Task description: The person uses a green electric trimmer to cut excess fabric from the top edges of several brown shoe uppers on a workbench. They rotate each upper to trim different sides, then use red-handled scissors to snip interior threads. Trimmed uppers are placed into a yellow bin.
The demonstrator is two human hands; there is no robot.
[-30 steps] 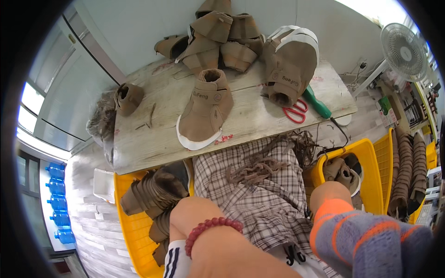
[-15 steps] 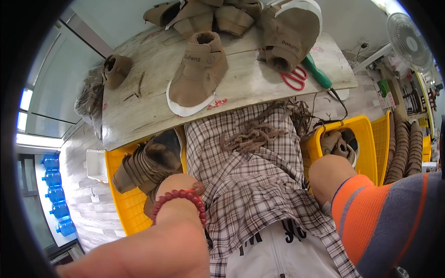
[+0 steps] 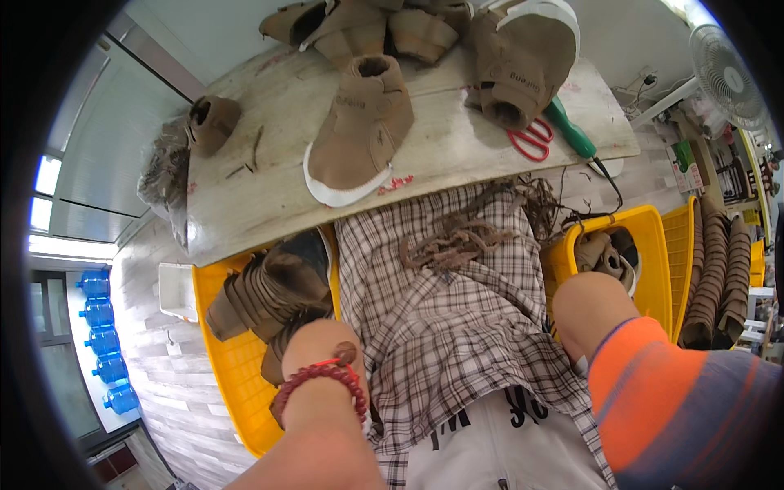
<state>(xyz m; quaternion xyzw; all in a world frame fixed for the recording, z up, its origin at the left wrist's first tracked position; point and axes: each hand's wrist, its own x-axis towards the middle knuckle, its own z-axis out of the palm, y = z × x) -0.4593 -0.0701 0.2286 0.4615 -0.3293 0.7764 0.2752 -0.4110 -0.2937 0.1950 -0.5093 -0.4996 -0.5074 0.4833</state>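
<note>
My left hand (image 3: 319, 340), with a red bead bracelet (image 3: 322, 377) at the wrist, hangs over the edge of the left yellow basket (image 3: 237, 400). Its fingers are turned away and hidden. Beside it in that basket lie stacked brown shoe uppers (image 3: 273, 282). My right hand (image 3: 590, 304), below an orange and grey sleeve (image 3: 637, 367), is by the right yellow basket (image 3: 649, 237), its fingers also out of sight. Between the hands a plaid apron (image 3: 441, 327) covers my lap, with brown trimmed strips (image 3: 457, 249) lying on it.
On the worn table (image 3: 269, 196) ahead stand a brown shoe with a white sole edge (image 3: 359, 135), another shoe (image 3: 518, 77), red-handled scissors (image 3: 532, 140) and a green-handled corded tool (image 3: 572, 129). More uppers (image 3: 714, 269) are stacked far right. Blue water bottles (image 3: 102, 341) line the left.
The whole view has shifted a little, so the table and baskets sit slightly farther right. My left forearm has swung more upright in the picture; both hands remain beside the baskets.
</note>
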